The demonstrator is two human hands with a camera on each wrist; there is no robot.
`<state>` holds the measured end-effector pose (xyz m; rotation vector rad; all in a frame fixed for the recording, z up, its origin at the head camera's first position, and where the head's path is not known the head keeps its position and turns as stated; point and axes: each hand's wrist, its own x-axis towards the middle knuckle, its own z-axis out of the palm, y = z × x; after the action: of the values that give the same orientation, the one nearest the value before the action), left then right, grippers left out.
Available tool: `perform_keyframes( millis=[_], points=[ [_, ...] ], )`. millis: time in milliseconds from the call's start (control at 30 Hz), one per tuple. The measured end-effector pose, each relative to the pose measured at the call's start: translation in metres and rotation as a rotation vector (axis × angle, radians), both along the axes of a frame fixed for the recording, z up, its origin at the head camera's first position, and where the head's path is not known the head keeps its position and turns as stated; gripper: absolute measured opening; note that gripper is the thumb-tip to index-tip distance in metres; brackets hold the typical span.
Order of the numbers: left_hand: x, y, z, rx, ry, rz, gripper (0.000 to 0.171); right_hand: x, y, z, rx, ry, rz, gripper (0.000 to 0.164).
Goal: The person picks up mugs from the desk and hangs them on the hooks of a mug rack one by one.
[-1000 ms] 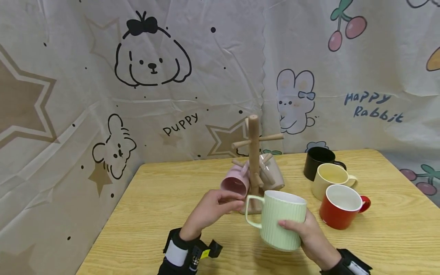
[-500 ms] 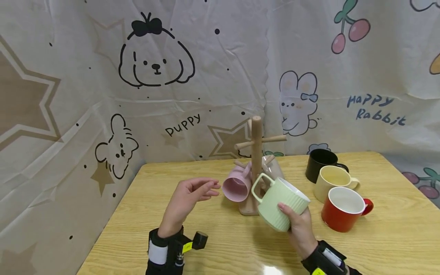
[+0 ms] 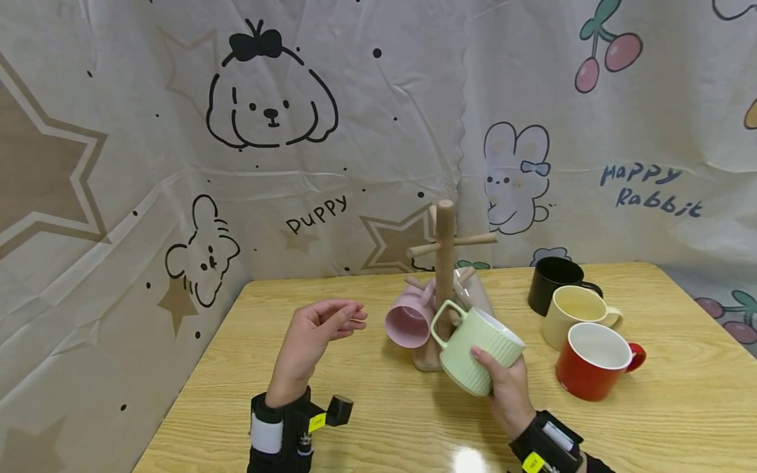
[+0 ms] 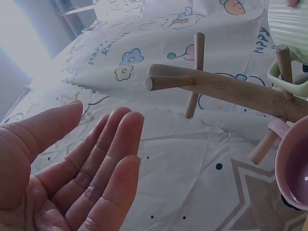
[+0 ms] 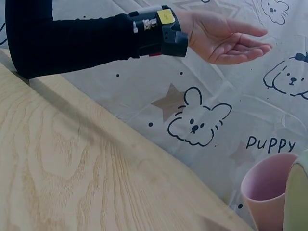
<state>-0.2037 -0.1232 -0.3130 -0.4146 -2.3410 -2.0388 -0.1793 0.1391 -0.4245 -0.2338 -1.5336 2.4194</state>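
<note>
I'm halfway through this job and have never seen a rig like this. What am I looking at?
There's no robot: a person works with bare hands, filmed from the head and each wrist. The head view looks down at the table. The right hand holds a tilted green mug by its body; the left hand is empty. A pink mug hangs on the wooden rack, with a pale mug partly hidden. Black, yellow and red mugs stand nearby. The left-wrist view shows the open palm; the right-wrist view, the opposite arm.
</note>
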Motion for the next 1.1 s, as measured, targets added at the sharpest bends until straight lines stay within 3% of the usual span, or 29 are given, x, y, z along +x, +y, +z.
perform_keyframes(
  millis=[267, 633, 933, 1100],
  points=[
    [0.000, 0.001, 0.000, -0.003, 0.008, -0.013, 0.032, -0.005, 0.000, -0.005, 0.001, -0.003, -0.016, 0.039],
    [-0.001, 0.002, 0.000, 0.009, -0.003, -0.029, 0.034, -0.013, -0.001, -0.011, 0.061, 0.005, 0.025, 0.048],
    [-0.001, 0.003, -0.001, 0.013, -0.014, -0.030, 0.032, -0.020, 0.000, -0.033, 0.078, 0.001, 0.047, 0.054],
    [-0.001, 0.002, -0.001, 0.012, -0.017, -0.031, 0.033, -0.015, -0.002, -0.028, 0.084, 0.002, 0.055, 0.053]
  ],
)
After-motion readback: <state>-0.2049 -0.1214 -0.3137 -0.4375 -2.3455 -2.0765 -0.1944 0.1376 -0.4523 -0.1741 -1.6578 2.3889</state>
